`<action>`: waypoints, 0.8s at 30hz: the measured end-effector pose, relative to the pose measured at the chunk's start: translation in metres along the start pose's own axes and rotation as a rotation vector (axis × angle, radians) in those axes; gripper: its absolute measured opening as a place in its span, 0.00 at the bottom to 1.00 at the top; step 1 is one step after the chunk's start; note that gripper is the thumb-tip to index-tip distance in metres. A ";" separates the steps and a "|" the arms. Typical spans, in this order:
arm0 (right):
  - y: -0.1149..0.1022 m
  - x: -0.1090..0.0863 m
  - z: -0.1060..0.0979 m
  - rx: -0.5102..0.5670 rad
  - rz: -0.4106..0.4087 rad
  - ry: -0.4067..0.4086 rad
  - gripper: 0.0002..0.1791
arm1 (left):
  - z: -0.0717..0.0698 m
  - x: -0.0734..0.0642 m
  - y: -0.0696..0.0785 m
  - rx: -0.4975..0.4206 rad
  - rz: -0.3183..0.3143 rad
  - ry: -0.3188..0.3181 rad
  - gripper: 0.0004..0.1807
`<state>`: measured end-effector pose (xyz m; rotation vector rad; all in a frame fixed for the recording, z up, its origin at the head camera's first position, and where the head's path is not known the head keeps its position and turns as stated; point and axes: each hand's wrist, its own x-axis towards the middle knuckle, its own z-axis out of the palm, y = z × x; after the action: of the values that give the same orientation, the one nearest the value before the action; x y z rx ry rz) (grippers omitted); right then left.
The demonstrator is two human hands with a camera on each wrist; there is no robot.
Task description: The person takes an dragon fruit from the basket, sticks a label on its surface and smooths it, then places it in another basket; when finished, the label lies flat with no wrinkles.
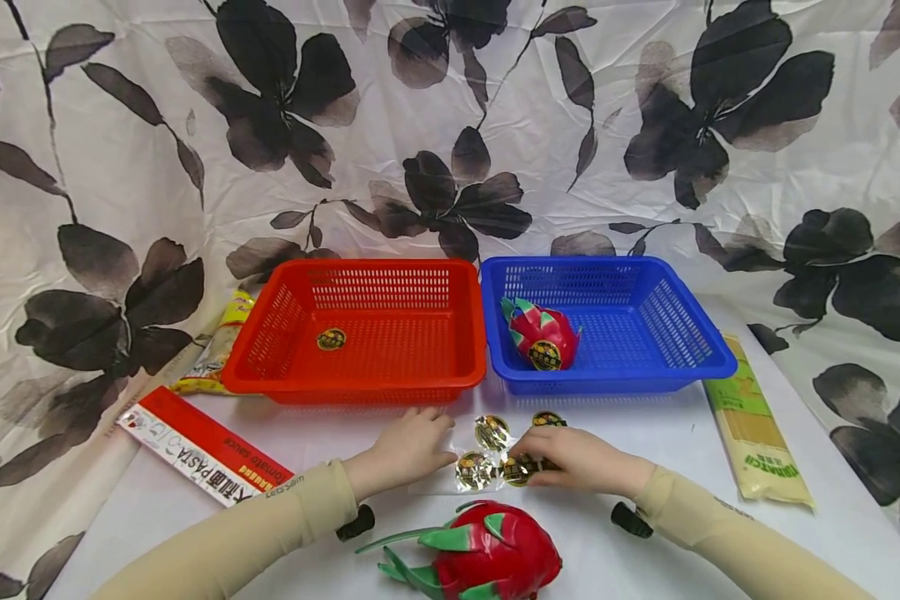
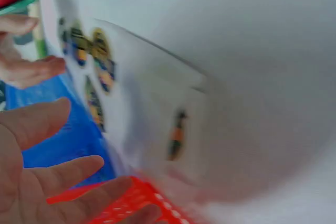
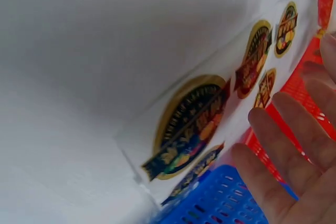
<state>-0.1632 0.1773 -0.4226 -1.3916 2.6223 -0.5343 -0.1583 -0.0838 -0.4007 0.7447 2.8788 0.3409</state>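
Observation:
A clear sheet of round black-and-gold stickers (image 1: 474,472) lies on the white table between the two hands. My left hand (image 1: 408,450) is over its left end, fingers extended; in the left wrist view its fingers are spread with nothing between them. Over the sheet's right end is my right hand (image 1: 576,457), partly hiding the stickers there. The right wrist view shows its loosely straight fingers (image 3: 278,145) beside a large sticker (image 3: 189,124). Close in front of the sheet sits a red dragon fruit (image 1: 502,550) with green leaf tips, cut off by the lower edge.
Behind the sheet stand a red basket (image 1: 352,385) with a round sticker (image 1: 332,338) inside and a blue basket (image 1: 607,383) holding another dragon fruit (image 1: 536,325) with a sticker. A pasta box (image 1: 210,450) and yellow bag (image 1: 213,350) lie left, a noodle pack (image 1: 757,425) right.

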 end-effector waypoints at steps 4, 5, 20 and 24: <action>0.001 0.008 0.000 -0.060 -0.055 0.030 0.19 | 0.010 0.003 -0.008 0.034 -0.031 -0.055 0.31; 0.000 0.011 0.000 -0.074 -0.066 0.036 0.19 | 0.013 0.004 -0.010 0.039 -0.037 -0.065 0.34; -0.010 0.046 0.007 -0.132 0.001 -0.033 0.22 | 0.025 0.011 -0.009 0.060 -0.055 -0.071 0.43; -0.010 0.053 0.013 -0.152 0.019 -0.070 0.26 | 0.026 0.013 -0.007 0.094 -0.049 -0.065 0.41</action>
<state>-0.1819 0.1248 -0.4278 -1.3968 2.6652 -0.2828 -0.1674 -0.0790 -0.4283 0.6859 2.8629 0.1735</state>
